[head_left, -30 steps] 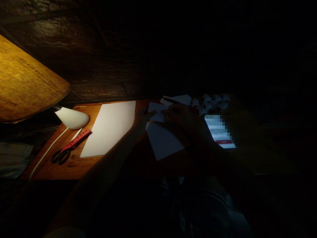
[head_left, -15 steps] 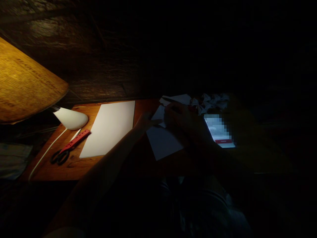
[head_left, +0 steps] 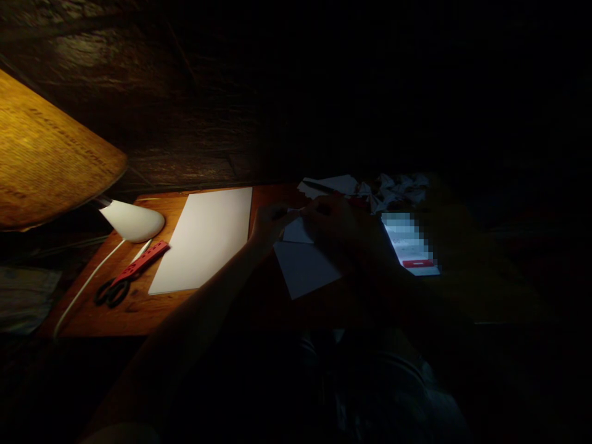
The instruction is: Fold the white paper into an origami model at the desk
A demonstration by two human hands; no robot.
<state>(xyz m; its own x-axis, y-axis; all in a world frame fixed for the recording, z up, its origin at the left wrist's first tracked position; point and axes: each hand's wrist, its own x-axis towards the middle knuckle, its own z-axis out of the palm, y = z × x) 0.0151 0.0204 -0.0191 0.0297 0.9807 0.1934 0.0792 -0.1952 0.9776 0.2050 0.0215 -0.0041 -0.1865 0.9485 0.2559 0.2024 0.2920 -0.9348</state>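
Both hands meet at a small piece of white paper [head_left: 297, 231] over the middle of the table. My left hand [head_left: 271, 223] pinches its upper left edge, with thumb and finger bent together. At the upper right, my right hand [head_left: 327, 217] is closed on the same piece, its fingertips close to the left ones. Another white sheet [head_left: 306, 271] lies flat on the wood just beneath and nearer to me. Deep shadow hides most of the right fingers.
A paper stack [head_left: 208, 237] lies left, beside scissors [head_left: 113, 293], a red slotted strip [head_left: 143, 260] and a lamp [head_left: 134, 221] with its cord. To the right are a lit phone [head_left: 409, 246] and folded paper pieces [head_left: 393, 191]. Paper scraps [head_left: 335, 184] lie behind my hands.
My left hand has moved up to the paper's top edge, its thumb no longer stretched across below. The small paper has tilted, and both hands' fingertips have come together along its top.
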